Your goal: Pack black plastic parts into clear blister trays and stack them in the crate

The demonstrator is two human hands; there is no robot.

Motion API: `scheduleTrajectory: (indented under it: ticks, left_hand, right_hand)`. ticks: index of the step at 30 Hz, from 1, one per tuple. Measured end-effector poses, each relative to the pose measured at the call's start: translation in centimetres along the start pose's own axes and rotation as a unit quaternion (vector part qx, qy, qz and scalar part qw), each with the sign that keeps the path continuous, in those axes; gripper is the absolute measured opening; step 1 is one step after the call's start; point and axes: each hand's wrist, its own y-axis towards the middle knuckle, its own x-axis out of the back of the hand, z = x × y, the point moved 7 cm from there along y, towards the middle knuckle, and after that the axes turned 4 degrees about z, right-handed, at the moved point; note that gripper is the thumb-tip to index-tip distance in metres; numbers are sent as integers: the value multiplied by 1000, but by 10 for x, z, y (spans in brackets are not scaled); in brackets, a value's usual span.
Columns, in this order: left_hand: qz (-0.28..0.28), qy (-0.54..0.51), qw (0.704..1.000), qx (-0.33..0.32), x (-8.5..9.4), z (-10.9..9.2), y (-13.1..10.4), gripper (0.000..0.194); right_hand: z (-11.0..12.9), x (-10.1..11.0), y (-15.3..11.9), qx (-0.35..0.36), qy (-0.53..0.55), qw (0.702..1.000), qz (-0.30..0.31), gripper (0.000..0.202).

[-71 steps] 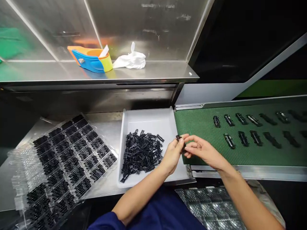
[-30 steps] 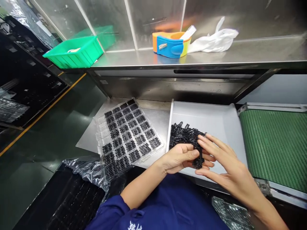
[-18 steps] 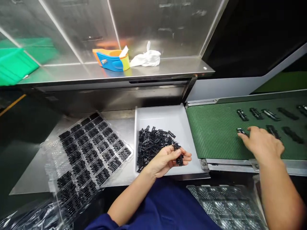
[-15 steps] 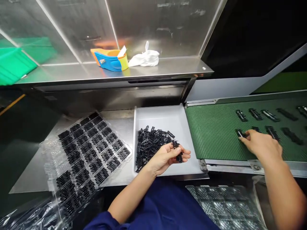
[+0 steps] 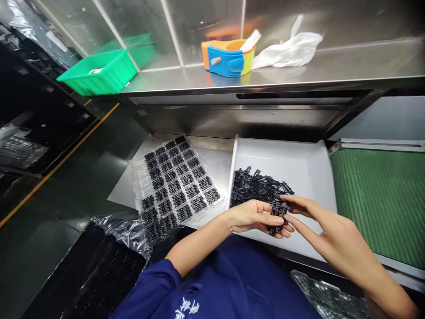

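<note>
Over the front of a white bin [image 5: 317, 166], my left hand [image 5: 254, 217] is closed around several small black plastic parts [image 5: 277, 219]. From the right, my right hand [image 5: 323, 223] reaches to the same cluster, with thumb and fingertips pinching a black part at its edge. Where one part ends and another begins is hard to make out. Behind my hands a heap of loose black plastic parts [image 5: 255, 186] lies in the bin's left half. Left of the bin rests a clear blister tray [image 5: 217, 197], most of its pockets filled with rows of black parts.
A green conveyor belt [image 5: 381, 199] runs along the right. On the steel shelf [image 5: 172, 82] above sit a green basket [image 5: 109, 79], an orange, blue and yellow holder [image 5: 229, 60] and a white cloth [image 5: 288, 51]. Clear plastic trays [image 5: 328, 294] lie low at the right front.
My right hand has left the conveyor belt and come over to my left hand, where it now pinches a black part. The view has swung left.
</note>
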Motion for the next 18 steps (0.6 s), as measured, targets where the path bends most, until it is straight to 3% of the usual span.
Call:
scheduleTrajectory:
  ticks: [5, 8, 12, 18]
  left_hand:
    - [-50, -50, 996, -61, 19, -4, -36, 67]
    - [-60, -74, 992, -83, 25, -8, -50, 66]
    - [-64, -81, 991, -85, 29, -9, -58, 65]
    - [-58, -71, 993, -68, 21, -3, -38, 64]
  right_hand:
    - [23, -37, 9, 39, 12, 996, 85, 85]
    - [32, -44, 15, 30, 21, 997, 68, 85]
    - [40, -53, 20, 45, 29, 994, 97, 87]
    - [30, -52, 9, 46, 13, 994, 95, 86]
